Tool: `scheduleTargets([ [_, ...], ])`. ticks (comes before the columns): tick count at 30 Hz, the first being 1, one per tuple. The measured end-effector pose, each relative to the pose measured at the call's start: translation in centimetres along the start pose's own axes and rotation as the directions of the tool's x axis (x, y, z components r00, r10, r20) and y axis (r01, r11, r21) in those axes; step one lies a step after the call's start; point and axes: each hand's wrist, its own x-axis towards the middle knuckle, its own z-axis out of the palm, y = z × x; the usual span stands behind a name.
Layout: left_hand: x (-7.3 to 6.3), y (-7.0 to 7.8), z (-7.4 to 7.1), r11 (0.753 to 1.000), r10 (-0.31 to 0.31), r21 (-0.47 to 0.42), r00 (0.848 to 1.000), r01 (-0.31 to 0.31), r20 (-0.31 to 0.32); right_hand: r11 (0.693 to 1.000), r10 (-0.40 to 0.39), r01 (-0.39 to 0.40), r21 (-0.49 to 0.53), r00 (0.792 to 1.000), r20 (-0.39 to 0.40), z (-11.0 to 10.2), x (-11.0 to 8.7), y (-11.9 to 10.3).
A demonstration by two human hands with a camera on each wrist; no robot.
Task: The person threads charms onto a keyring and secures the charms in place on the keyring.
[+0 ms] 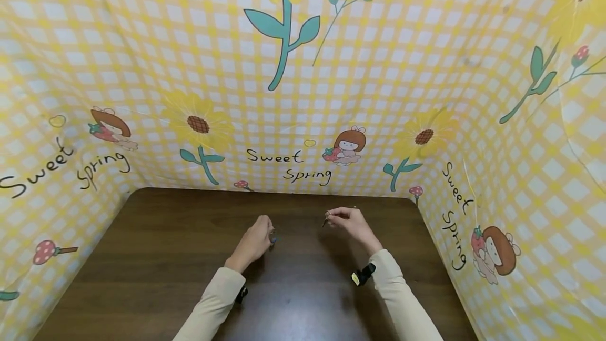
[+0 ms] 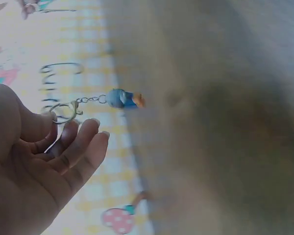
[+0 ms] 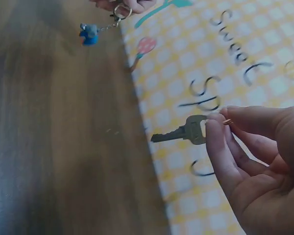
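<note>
My left hand (image 1: 254,239) pinches the metal ring of a keychain (image 2: 63,113) between thumb and fingers. From a short chain on that ring hangs a small blue figurine (image 2: 121,99) with an orange end, also visible at the top of the right wrist view. Over on the right, my right hand (image 1: 349,221) holds a key (image 3: 188,131) by its head, between thumb and index finger. The key's toothed blade points away from the fingertips. A bit of copper-coloured ring (image 3: 227,122) shows at those fingertips, mostly hidden. Both hands are above the table, apart from each other.
The dark brown wooden table (image 1: 293,293) lies beneath both hands. A yellow checked cloth (image 1: 284,114) with flowers and "Sweet Spring" lettering walls it in at the back, left and right. A black wrist device (image 1: 363,274) sits on the right sleeve.
</note>
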Motion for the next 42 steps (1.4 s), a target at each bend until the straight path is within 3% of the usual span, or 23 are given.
scheduleTargets([
  [9, 0.0, 3.4, -3.4, 0.997, 0.065, -0.042, 0.995, -0.068, -0.072, 0.996, -0.029, 0.022, 0.083, 0.996, 0.081, -0.5, -0.8, -3.6],
  [15, -0.4, 5.3, -4.9, 0.986, 0.147, -0.071, 0.988, -0.149, -0.044, 0.991, -0.086, 0.072, 0.117, 0.989, 0.118, 0.0, -1.7, -5.6],
  [18, -0.5, 5.9, -5.4, 0.968, 0.211, -0.135, 0.977, -0.211, -0.018, 0.987, -0.110, 0.092, 0.128, 0.983, 0.144, 0.2, -2.2, -6.5],
  [21, -0.7, 6.6, -5.7, 0.933, 0.257, -0.258, 0.966, -0.249, -0.005, 0.986, -0.113, 0.091, 0.137, 0.979, 0.169, 0.4, -2.7, -7.2],
  [25, -1.0, 7.5, -6.1, 0.873, 0.282, -0.403, 0.959, -0.273, -0.038, 0.984, -0.117, 0.089, 0.154, 0.975, 0.186, 0.7, -3.3, -8.1],
  [28, -1.2, 8.2, -6.5, 0.846, 0.292, -0.452, 0.955, -0.284, -0.053, 0.981, -0.123, 0.090, 0.175, 0.974, 0.190, 0.9, -3.6, -8.7],
  [34, -1.5, 9.4, -7.3, 0.829, 0.297, -0.485, 0.954, -0.277, -0.038, 0.972, -0.159, 0.117, 0.205, 0.966, 0.204, 1.3, -4.2, -10.1],
  [42, -1.7, 10.4, -7.6, 0.823, 0.317, -0.477, 0.946, -0.308, -0.065, 0.974, -0.199, 0.167, 0.154, 0.954, 0.224, 1.7, -4.6, -11.1],
])
